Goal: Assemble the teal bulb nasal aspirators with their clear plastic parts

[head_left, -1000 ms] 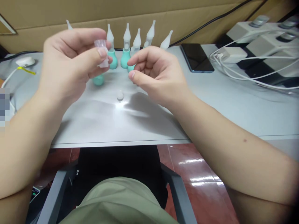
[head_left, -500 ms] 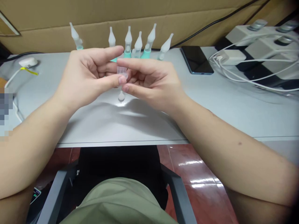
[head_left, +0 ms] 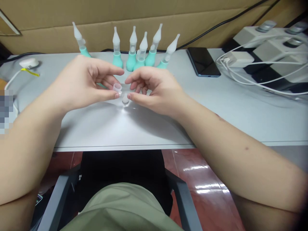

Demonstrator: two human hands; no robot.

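My left hand [head_left: 92, 85] holds a small clear plastic tube [head_left: 117, 87] between thumb and fingers, its round open end facing up. Opposite it, my right hand [head_left: 154, 86] is open, thumb and fingers apart, with nothing plainly held. Between the hands, a small translucent round piece [head_left: 125, 100] sits low near the table surface, close to my right thumb; its exact shape is blurred by reflections. Behind the hands stand several bulb nasal aspirators [head_left: 131, 61] with teal bulbs, clear middles and white tapered tips. A bit of teal shows behind my left fingers, mostly hidden.
A black phone [head_left: 203, 62] lies at the back right of the white table [head_left: 101, 134]. Beyond it are white cables [head_left: 260, 84] and grey-white devices [head_left: 269, 48]. At the left is a white plug-like item [head_left: 29, 63] with a yellow tie. Cardboard [head_left: 96, 19] lines the back.
My hands have moved slightly apart and lower. The clear tube has gone left and down with my left hand, and my right fingers have come away from it. More of the teal bulbs shows.
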